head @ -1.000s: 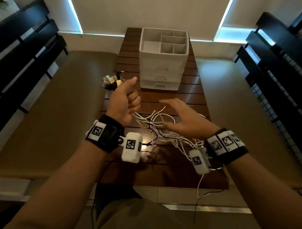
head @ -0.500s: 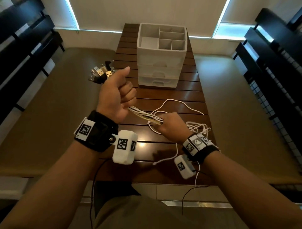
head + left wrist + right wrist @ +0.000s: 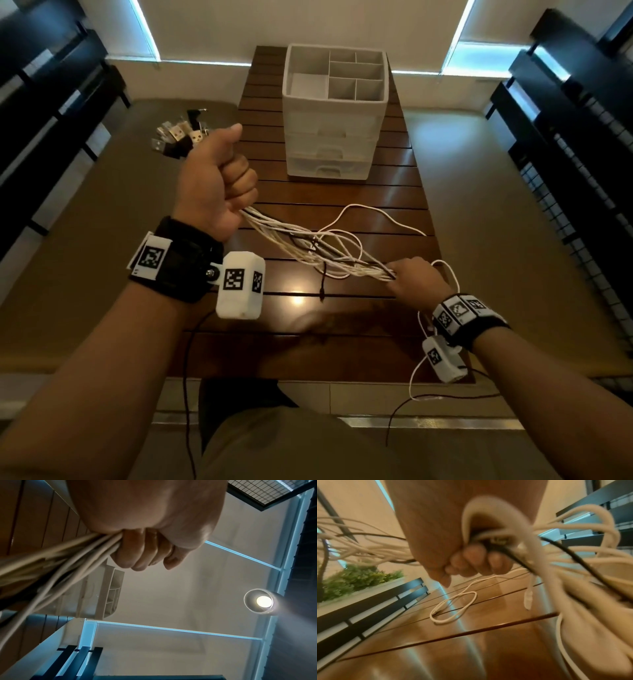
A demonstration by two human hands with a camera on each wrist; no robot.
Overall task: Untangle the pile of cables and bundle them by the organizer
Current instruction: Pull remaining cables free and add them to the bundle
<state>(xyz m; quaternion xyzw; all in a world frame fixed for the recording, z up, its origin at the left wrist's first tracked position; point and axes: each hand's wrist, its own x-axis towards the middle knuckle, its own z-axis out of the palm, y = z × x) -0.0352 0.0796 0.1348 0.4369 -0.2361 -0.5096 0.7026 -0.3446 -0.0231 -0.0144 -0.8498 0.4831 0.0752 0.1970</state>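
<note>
My left hand is raised in a fist round a bunch of mostly white cables, and their USB plugs fan out past the thumb. In the left wrist view the fingers curl tight over the strands. The bunch runs down and right to my right hand, which grips it above the table's near right part. Its curled fingers hold white strands and a black cable. One white loop trails on the wood. The white organizer stands at the table's far end.
The slatted wooden table runs between two padded benches. Dark slatted racks line both sides of the room. A thin black cable end dangles from the bunch. Wrist-camera leads hang over the near table edge.
My right hand closed on the cables near the left fist, then slid down and to the right along them, pulling the bunch out straighter. The left fist stayed raised.
</note>
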